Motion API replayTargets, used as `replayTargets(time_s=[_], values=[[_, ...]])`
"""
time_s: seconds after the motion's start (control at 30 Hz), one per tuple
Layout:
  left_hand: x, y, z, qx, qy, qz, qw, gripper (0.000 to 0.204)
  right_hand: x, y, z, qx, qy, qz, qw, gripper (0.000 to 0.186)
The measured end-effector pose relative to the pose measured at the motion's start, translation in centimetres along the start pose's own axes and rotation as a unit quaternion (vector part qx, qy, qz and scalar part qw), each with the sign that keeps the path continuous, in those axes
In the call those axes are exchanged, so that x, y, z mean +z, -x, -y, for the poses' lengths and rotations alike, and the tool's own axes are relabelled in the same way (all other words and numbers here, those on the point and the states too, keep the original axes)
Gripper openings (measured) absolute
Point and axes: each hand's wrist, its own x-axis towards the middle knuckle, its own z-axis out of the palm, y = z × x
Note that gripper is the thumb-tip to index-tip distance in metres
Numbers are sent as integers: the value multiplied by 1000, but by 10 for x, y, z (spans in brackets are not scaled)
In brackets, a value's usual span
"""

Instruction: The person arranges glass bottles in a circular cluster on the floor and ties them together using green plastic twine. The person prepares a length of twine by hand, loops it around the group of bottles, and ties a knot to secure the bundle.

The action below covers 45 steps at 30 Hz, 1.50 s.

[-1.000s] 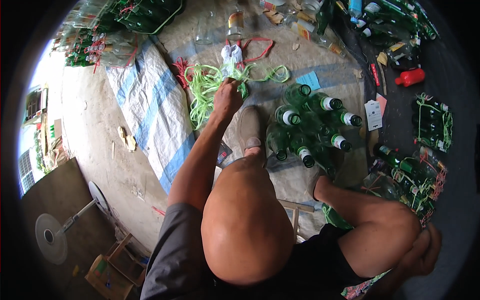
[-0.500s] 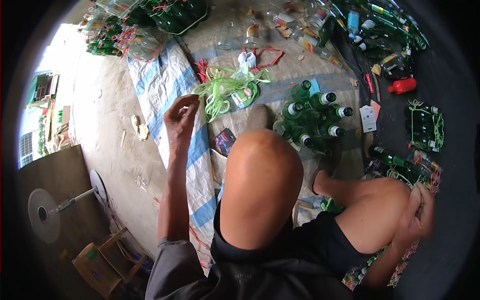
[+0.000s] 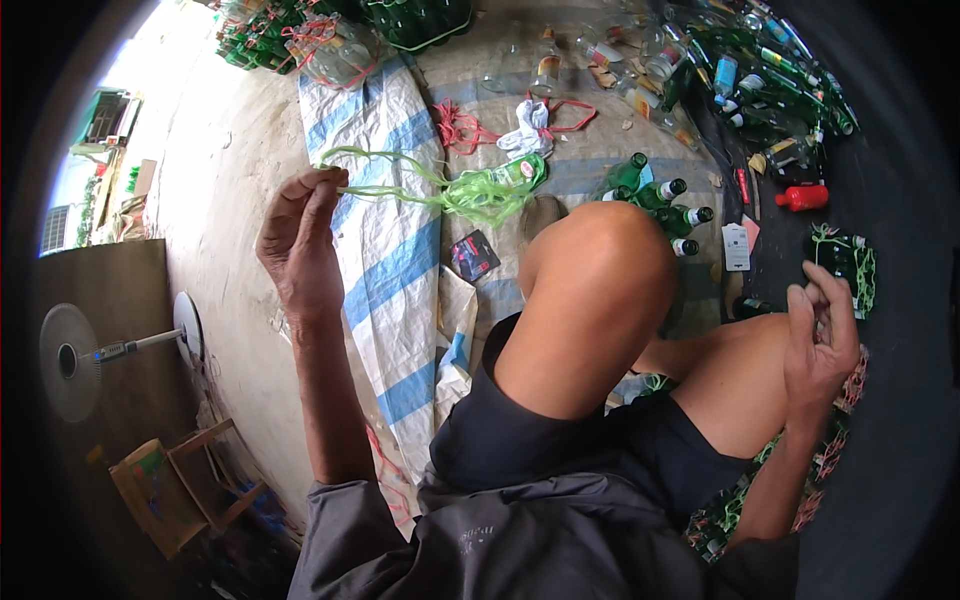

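Strands of green plastic string (image 3: 420, 185) are pinched in the left hand (image 3: 298, 240) at ten o'clock, trailing to a loose bundle (image 3: 485, 195) at twelve, unbound green bottles (image 3: 655, 195) lying beside it, while the right hand (image 3: 822, 335) at three curls half-open, empty.

The person wears a grey top (image 3: 540, 540) with small pale print near its middle, and dark shorts (image 3: 560, 440) above it. Both forearms, the left hand (image 3: 300, 240), the right hand (image 3: 820, 340) and the knees are bare.
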Motion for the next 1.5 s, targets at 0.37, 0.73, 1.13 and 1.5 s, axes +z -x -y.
replayTargets(time_s=[0.37, 0.73, 1.13, 1.5], values=[[45, 15, -58, 64, 44, 176, 981, 17, 67, -62, 109, -236, -152, 114, 953, 61], [55, 30, -54, 11, 66, 234, 970, 20, 150, -67, 129, -139, -281, 320, 894, 15], [-10, 28, 32, -4, -172, 147, 974, 13, 103, -100, 93, -65, -344, 216, 912, 9], [-83, 30, 82, -95, -138, -6, 986, 18, 55, -103, 50, 23, -405, 200, 892, 9]])
